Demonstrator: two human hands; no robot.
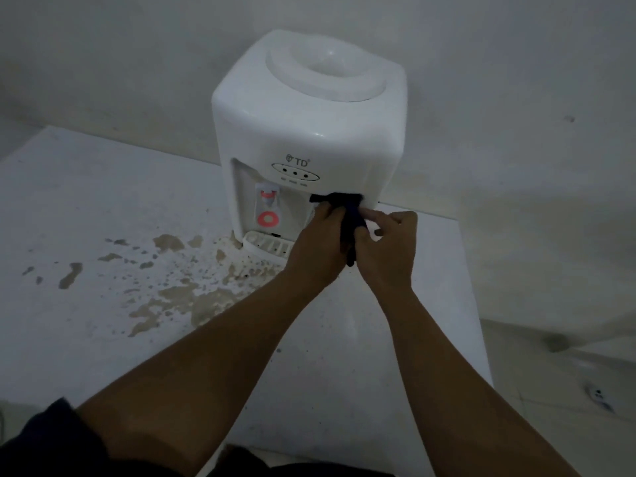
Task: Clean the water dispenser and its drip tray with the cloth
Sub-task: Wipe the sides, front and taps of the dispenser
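white table (86, 187) blotched with brown stains (172, 297), pale wall (499, 80) behind, tiled floor (568, 390) at right

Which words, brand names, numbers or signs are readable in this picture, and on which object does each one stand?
"TD", with a small emblem to its left and a tiny mark at its upper right: on the front of the white water dispenser, above the oval panel of three lights.
Three small labels under that panel: too small and blurred to read.
Red tap: a red ring only, no readable text.
Nothing else carries text.
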